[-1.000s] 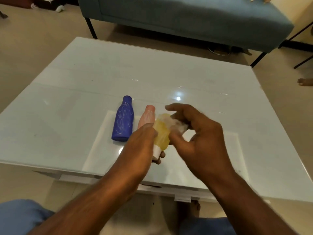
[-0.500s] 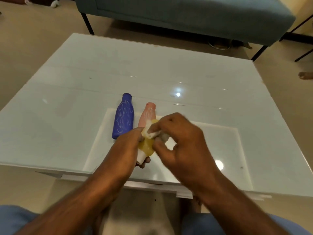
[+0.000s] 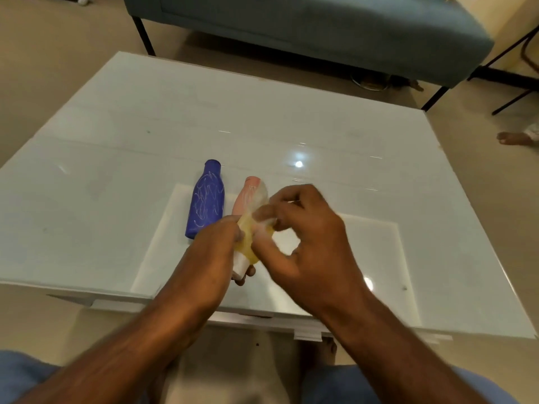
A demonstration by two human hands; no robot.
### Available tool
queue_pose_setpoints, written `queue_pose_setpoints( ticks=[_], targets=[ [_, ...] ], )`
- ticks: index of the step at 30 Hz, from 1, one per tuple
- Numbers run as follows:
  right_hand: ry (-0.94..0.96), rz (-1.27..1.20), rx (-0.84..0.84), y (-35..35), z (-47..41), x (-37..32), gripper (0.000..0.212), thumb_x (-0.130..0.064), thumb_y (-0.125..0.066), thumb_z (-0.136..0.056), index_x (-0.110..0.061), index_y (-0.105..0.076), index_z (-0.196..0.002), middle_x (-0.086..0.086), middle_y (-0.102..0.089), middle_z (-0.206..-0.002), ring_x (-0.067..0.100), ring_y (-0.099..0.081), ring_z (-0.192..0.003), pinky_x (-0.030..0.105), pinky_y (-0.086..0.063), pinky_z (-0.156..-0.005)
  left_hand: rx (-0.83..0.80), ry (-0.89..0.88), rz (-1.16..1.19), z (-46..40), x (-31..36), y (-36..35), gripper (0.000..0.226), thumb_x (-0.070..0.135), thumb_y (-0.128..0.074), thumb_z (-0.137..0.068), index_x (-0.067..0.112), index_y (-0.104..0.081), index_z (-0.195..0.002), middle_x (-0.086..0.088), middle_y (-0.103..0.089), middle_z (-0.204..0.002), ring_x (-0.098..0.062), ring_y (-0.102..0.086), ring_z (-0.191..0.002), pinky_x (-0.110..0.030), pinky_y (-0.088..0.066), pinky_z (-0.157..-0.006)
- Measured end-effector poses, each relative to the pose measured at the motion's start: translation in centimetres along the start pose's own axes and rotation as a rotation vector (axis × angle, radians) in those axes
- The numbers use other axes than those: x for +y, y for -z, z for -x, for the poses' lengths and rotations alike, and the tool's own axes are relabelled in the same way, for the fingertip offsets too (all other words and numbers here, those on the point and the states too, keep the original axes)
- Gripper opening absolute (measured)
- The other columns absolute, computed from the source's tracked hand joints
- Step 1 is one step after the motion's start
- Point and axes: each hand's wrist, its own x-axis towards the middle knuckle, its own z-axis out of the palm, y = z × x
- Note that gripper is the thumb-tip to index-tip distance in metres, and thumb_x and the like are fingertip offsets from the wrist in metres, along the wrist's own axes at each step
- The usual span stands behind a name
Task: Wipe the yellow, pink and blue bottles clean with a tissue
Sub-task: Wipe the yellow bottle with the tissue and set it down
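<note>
- Wiping of the small yellow plastic bottle with a white cap [image 3: 247,243] was the step in hand; it was held off the glossy white tabletop [image 3: 116,170], cap end toward the person, above the near edge.
- The left hand [image 3: 215,255] was wrapped round the bottle's lower body and cap, fingers curled closed on it; one fingertip showed beneath the cap.
- The right hand [image 3: 303,237] pinched a crumpled white tissue [image 3: 264,221] against the bottle's upper body, thumb and forefinger narrowed on the wad, the other fingers loosely bent. Motion blur hid exactly how much tissue touched the plastic.
- To wipe well, the left grip probably needed to be firm near the cap while the right dragged the tissue lengthwise; turning the bottle between strokes would have brought the hidden side round.
- A fresh fold of tissue would likely have lifted marks better than a flattened wad.
- The slim blue bottle scribbled with white lines [image 3: 206,199] lay on the tabletop, neck pointing away, just beside the pale pink bottle [image 3: 245,196], which also showed white scribbles; both looked unwiped, so roughly two thirds of the task seemed to remain.
- Risk, as judged: a hard stroke could have pushed the smooth bottle out of the left hand.
</note>
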Motion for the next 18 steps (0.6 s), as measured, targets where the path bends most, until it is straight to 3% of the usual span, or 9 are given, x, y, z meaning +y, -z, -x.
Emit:
queue_pose_setpoints(
  ticks=[2, 4, 6, 9, 12, 15, 18],
  targets=[
    [0.066, 0.017, -0.06, -0.5, 0.3, -0.3, 0.02, -0.034, -0.073, -0.092, -0.02, -0.076, -0.106, -0.008, -0.06, -0.109, 0.009, -0.061, -0.096, 0.018, -0.057, -0.075, 0.029, 0.029, -0.001, 0.1, 0.3, 0.1, 0.046, 0.043, -0.044, -0.09, 0.001, -0.061, -0.092, -0.028, -0.068, -0.086, -0.032, -0.061, -0.073, -0.058, -0.054, -0.078],
    [0.003, 0.026, -0.036, -0.4, -0.3, 0.2, 0.019, -0.039, -0.074, -0.092, -0.024, -0.075, -0.105, -0.011, -0.061, -0.107, 0.008, -0.062, -0.092, 0.018, -0.058, -0.074, 0.014, 0.191, 0.116, -0.2, 0.9, 0.6, 0.038, 0.033, -0.046, -0.102, -0.002, -0.059, -0.091, -0.023, -0.068, -0.072, -0.028, -0.062, -0.059, -0.045, -0.052, -0.067],
    [-0.075, 0.012, 0.062, 0.2, -1.3, 0.9, 0.019, -0.037, -0.075, -0.092, -0.026, -0.073, -0.108, -0.012, -0.063, -0.106, 0.006, -0.064, -0.089, 0.019, -0.058, -0.075, -0.082, 0.286, 0.205, -0.1, 1.6, 1.0, 0.024, 0.023, -0.045, -0.103, 0.002, -0.053, -0.111, -0.022, -0.065, -0.085, -0.031, -0.062, -0.071, -0.035, -0.048, -0.066],
    [-0.084, -0.045, 0.087, 0.3, -1.6, 1.0, 0.028, -0.025, -0.074, -0.093, -0.023, -0.069, -0.121, -0.01, -0.065, -0.108, 0.004, -0.064, -0.089, 0.015, -0.057, -0.078, -0.071, 0.212, 0.229, -0.8, 1.1, 0.5, 0.033, 0.026, -0.049, -0.1, 0.003, -0.049, -0.124, -0.024, -0.061, -0.101, -0.036, -0.059, -0.088, -0.042, -0.05, -0.077],
    [-0.023, -0.033, 0.042, -0.4, -0.8, 0.5, 0.028, -0.02, -0.076, -0.091, -0.022, -0.069, -0.118, -0.009, -0.061, -0.106, 0.0, -0.06, -0.09, 0.007, -0.05, -0.078, 0.033, 0.067, 0.055, -0.9, 1.8, -0.4, 0.047, 0.035, -0.046, -0.091, -0.003, -0.059, -0.114, -0.02, -0.063, -0.092, -0.026, -0.059, -0.076, -0.052, -0.054, -0.082],
    [-0.079, -0.074, 0.145, -0.2, -1.6, 1.6, 0.024, -0.021, -0.077, -0.09, -0.021, -0.071, -0.113, -0.007, -0.061, -0.109, 0.003, -0.063, -0.094, 0.009, -0.053, -0.078, -0.065, 0.213, 0.167, -1.5, 1.4, 0.7, 0.029, 0.028, -0.043, -0.104, 0.008, -0.057, -0.089, -0.013, -0.06, -0.079, -0.024, -0.056, -0.07, -0.034, -0.05, -0.065],
    [-0.064, -0.085, 0.151, -0.1, -1.4, 1.4, 0.018, -0.021, -0.078, -0.091, -0.018, -0.075, -0.108, -0.007, -0.069, -0.103, 0.006, -0.066, -0.091, 0.012, -0.056, -0.075, -0.083, 0.251, 0.194, -2.4, 1.1, 1.0, 0.032, 0.027, -0.036, -0.105, 0.015, -0.056, -0.082, 0.0, -0.065, -0.055, -0.015, -0.061, -0.05, -0.021, -0.051, -0.045]
  ],
)
